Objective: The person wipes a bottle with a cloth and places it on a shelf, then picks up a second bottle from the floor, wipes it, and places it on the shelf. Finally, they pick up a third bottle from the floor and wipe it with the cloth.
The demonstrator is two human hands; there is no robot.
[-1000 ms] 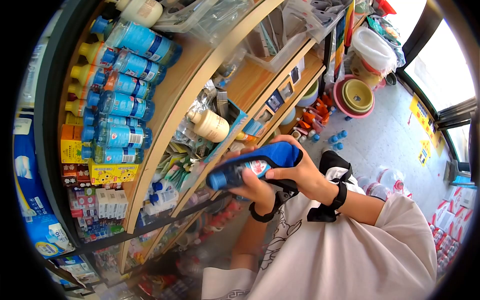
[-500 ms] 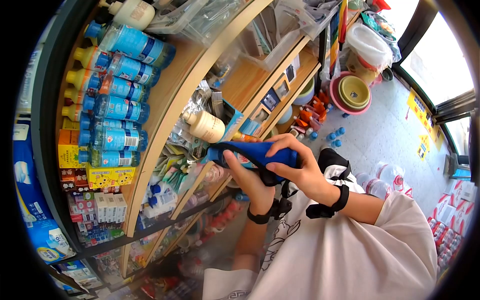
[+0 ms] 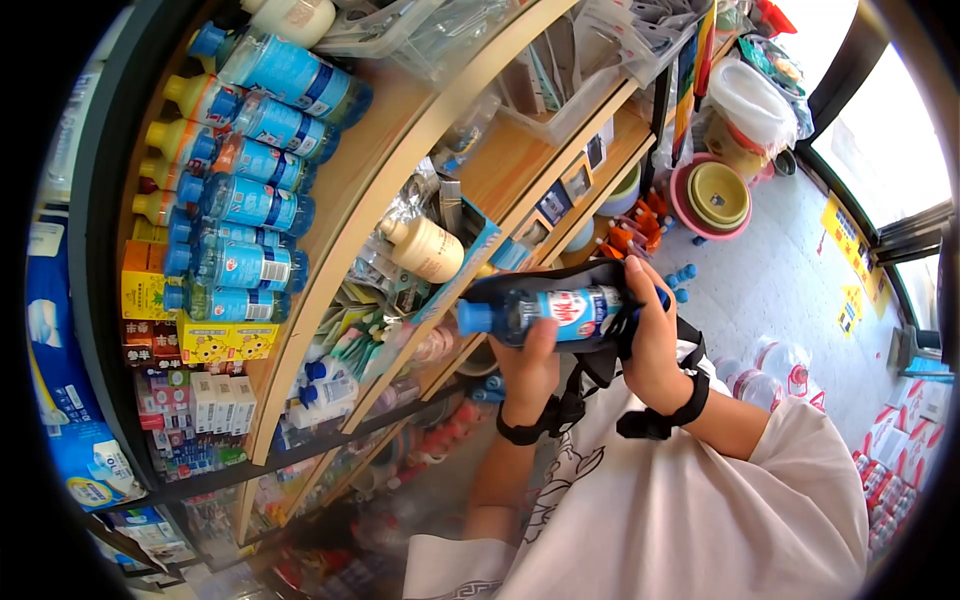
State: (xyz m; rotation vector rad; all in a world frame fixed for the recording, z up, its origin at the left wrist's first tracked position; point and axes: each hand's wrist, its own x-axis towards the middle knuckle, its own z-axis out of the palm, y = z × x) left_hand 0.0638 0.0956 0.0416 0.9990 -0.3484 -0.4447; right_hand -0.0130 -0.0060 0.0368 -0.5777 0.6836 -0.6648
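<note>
Your bottle (image 3: 556, 314) lies at the centre of the view, blue cap (image 3: 475, 318) toward nine o'clock, base toward three, with the dark wrap (image 3: 598, 273) along its twelve-o'clock side. Your left hand (image 3: 528, 374) grips the bottle, thumb on its six-o'clock side; the fingers are hidden, so you can't judge how firmly. Your right hand (image 3: 652, 350) is clamped on the wrap's three-o'clock end. Expect smooth, perhaps slippery plastic, moderately heavy if full, and soft, yielding wrap; hold the bottle around its label (image 3: 582, 312).
</note>
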